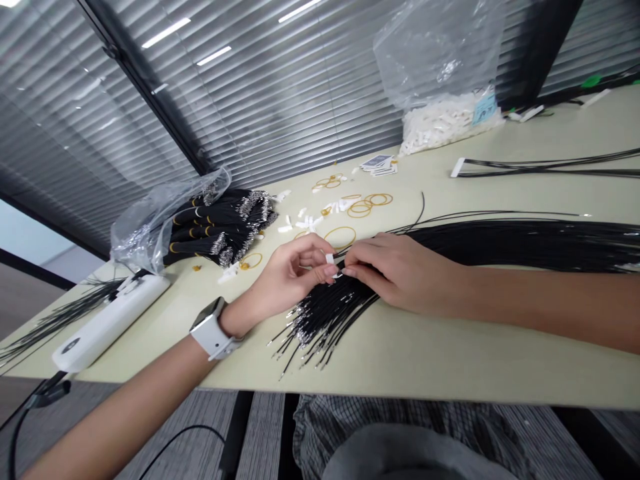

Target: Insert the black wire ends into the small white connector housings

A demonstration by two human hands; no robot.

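Note:
Between thumb and forefinger, my left hand [295, 270] pinches a small white plastic connector [329, 259]. My right hand [395, 270] is closed just right of it, its fingertips pinching a thin black wire [341, 254] at the connector. Whether the wire end sits inside the connector I cannot tell. Under both hands runs a thick bundle of black wires [505, 243], with metal-tipped ends [310, 327] fanning out toward the table's front edge. Loose white connectors [313, 223] and yellow rubber bands [367, 205] lie just beyond my hands.
A plastic bag [145, 220] with bundled black wires [220, 223] lies back left. Nearer stands a white power strip [113, 320]. At the back are a bag of white connectors [445, 123] and some cards [379, 165]. A wired white connector [457, 167] lies right on the table [450, 353].

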